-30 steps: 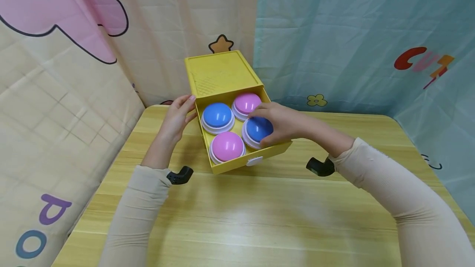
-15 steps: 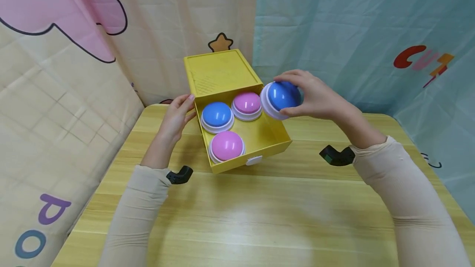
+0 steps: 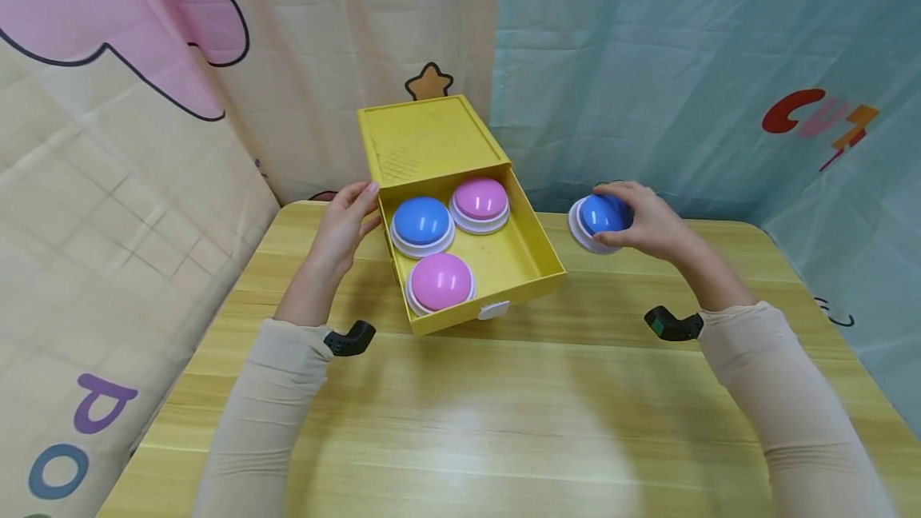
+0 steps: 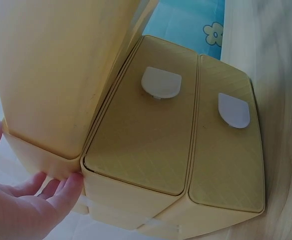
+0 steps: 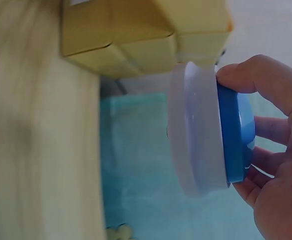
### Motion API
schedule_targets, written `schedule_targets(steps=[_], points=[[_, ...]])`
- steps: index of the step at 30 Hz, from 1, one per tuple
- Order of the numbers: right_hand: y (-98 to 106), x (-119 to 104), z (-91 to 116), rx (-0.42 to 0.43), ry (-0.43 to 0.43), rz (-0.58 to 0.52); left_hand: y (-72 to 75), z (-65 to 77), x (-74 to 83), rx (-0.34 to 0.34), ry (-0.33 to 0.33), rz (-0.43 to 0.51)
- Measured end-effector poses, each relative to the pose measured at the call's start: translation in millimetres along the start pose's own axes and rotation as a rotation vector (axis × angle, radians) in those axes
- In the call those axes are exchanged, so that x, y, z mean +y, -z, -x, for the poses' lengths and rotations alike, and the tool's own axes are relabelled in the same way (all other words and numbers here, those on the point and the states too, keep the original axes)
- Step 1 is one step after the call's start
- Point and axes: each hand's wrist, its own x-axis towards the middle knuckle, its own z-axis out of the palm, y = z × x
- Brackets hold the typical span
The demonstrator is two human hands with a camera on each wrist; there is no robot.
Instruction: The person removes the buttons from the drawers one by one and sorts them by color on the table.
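A yellow drawer cabinet stands at the back of the table, its top drawer pulled out. Inside the drawer sit a blue dome push button and two pink ones, at the back and front, all on white bases. My left hand grips the cabinet's left front corner, thumb at the upper edge and fingers bent against the side. To the drawer's right, my right hand holds another blue push button by its dome, thumb and fingers on opposite sides, its white base tilted.
Below the open drawer, two closed drawers with white handles show in the left wrist view. Printed curtains hang close behind the wooden table. Dark curved devices are fixed at both wrists.
My right hand has lifted the blue push button out of the drawer's right front and carried it right, past the drawer's side. The left hand stays at the cabinet corner.
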Motion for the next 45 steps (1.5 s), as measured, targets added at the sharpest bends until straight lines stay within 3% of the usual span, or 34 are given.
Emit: schedule_targets(steps=[10, 22, 29, 35, 40, 45], points=[[-48.5, 63.5, -4.3, -0.087, -0.092, -0.017, -0.7, -0.9, -0.4, 0.001, 0.007, -0.005], [-79.8, 95.7, -0.6, -0.122, -0.188, -0.048, 0.1, -1.5, -2.2, -0.008, -0.018, 0.000], [-85.6, 98.7, 3.2, -0.112, -0.202, -0.119, 0.5, -1.9, -2.5, -0.008, -0.015, 0.005], [-77.9, 94.6, 3.1, -0.102, -0.176, -0.113, 1.3, -2.5, -2.9, -0.004, -0.014, 0.008], [-59.5, 76.1, -0.3, -0.073, -0.119, -0.105, 0.8, -2.9, -2.9, -0.003, -0.012, 0.005], [-37.6, 40.9, -5.4, -0.005, 0.001, -0.119, 0.6, -2.4, -2.6, -0.012, -0.013, -0.002]])
